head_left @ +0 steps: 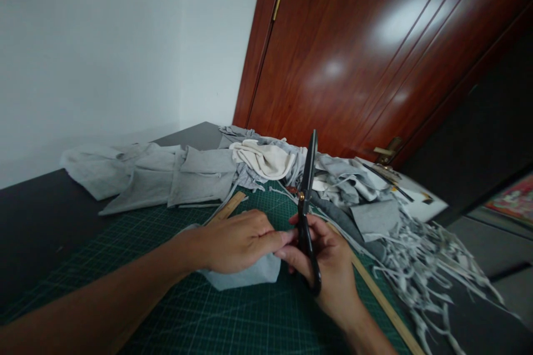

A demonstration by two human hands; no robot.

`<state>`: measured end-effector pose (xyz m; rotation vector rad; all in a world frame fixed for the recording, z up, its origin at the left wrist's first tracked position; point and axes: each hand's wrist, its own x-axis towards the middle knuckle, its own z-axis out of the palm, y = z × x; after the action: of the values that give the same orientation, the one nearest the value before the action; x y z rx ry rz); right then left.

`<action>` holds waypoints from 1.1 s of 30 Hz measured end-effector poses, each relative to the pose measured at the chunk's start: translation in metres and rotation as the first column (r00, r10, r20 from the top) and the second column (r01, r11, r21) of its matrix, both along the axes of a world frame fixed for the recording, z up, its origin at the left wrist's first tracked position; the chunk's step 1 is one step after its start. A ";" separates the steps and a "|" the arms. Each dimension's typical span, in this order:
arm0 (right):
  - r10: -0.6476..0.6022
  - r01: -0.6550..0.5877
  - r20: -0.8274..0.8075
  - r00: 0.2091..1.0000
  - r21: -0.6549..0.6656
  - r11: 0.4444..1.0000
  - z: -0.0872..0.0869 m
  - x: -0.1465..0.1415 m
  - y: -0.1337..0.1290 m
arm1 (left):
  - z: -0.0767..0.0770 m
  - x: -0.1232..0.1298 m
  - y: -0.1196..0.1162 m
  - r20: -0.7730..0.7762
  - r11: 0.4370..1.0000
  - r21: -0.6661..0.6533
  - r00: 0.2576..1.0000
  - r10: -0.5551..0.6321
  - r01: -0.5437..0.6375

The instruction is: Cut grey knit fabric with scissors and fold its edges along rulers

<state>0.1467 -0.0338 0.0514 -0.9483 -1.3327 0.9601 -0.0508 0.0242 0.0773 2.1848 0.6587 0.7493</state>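
My right hand [328, 266] is closed round the black handles of a pair of scissors [307, 172], whose blades point up and away from me and look closed. Thumb and fingers of my left hand [244, 241] pinch together right beside it, and the fingertips of both hands meet. Beneath my left hand hangs a piece of light grey fabric [250, 276], partly covered by the palm and gripped by the fingers. Both hands are above a green cutting mat [233, 327] with grid lines.
Grey fabric pieces [204, 175] lie at the back left, with a folded cream cloth [266, 160] beside them. Thin fabric strips [425, 266] heap up on the right. A wooden ruler [385, 302] runs along the mat's right side. A wooden door [333, 66] stands behind.
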 end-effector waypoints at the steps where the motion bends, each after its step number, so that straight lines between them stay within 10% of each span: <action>1: 0.002 -0.002 0.006 1.000 0.002 1.000 -0.001 0.000 0.000 | -0.001 0.000 0.001 -0.069 0.999 0.024 0.997 -0.025 0.027; 4: 0.003 -0.002 0.036 0.999 -0.019 1.000 -0.001 0.000 0.000 | -0.001 0.003 0.002 -0.183 0.989 0.150 0.983 0.030 -0.002; 9: -0.079 0.081 0.034 0.996 -0.050 0.995 0.000 0.007 0.006 | 0.010 0.012 -0.002 0.119 0.902 0.328 0.960 0.253 -0.279; 17: -0.168 0.158 -0.146 0.975 -0.081 0.984 0.001 0.025 0.015 | -0.003 0.007 0.015 -0.025 0.998 0.023 0.997 0.066 -0.066; 24: -0.175 0.164 -0.206 0.963 -0.071 0.984 0.004 0.031 0.018 | -0.014 0.001 0.037 0.063 0.963 -0.263 0.997 -0.038 0.054; 33: -0.133 0.124 -0.175 0.976 -0.062 0.990 0.002 0.031 0.014 | 0.021 -0.015 0.048 0.159 0.972 -0.229 0.983 0.095 -0.057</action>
<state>0.1780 -0.0194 0.0536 -0.9514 -1.0880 0.9597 -0.0655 0.0719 0.0986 1.8772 0.7069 0.8476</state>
